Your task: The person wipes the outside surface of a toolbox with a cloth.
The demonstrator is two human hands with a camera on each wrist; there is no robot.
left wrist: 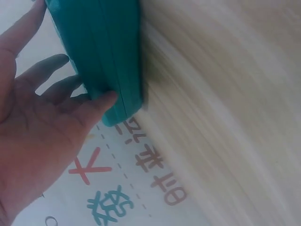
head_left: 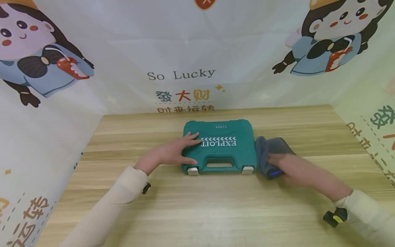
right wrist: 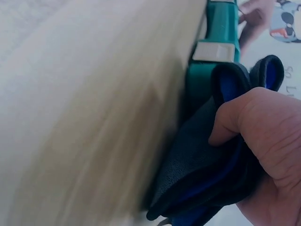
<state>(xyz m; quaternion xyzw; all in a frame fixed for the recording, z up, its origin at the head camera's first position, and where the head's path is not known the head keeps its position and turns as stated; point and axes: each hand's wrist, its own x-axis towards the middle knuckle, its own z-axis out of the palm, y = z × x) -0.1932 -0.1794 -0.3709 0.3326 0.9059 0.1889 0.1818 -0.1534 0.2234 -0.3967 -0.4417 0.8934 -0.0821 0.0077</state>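
A green plastic tool case point(head_left: 222, 151) lies closed on the wooden table, its handle and two pale latches toward me and its EXPLOIT lettering upside down. My left hand point(head_left: 176, 151) rests on the case's left end with fingers spread; the left wrist view shows those fingers against the green side point(left wrist: 101, 56). At the right end, my right hand point(head_left: 293, 168) grips a folded dark grey cloth point(head_left: 263, 154) with blue on its inner side. In the right wrist view the thumb presses into the cloth's folds point(right wrist: 197, 155), close beside the case. Some right fingers are hidden behind the cloth.
The wooden table point(head_left: 197, 209) reaches toward me and to both sides of the case. A white printed curtain point(head_left: 185, 44) with cartoon figures and lettering stands behind the table and along its left and right sides.
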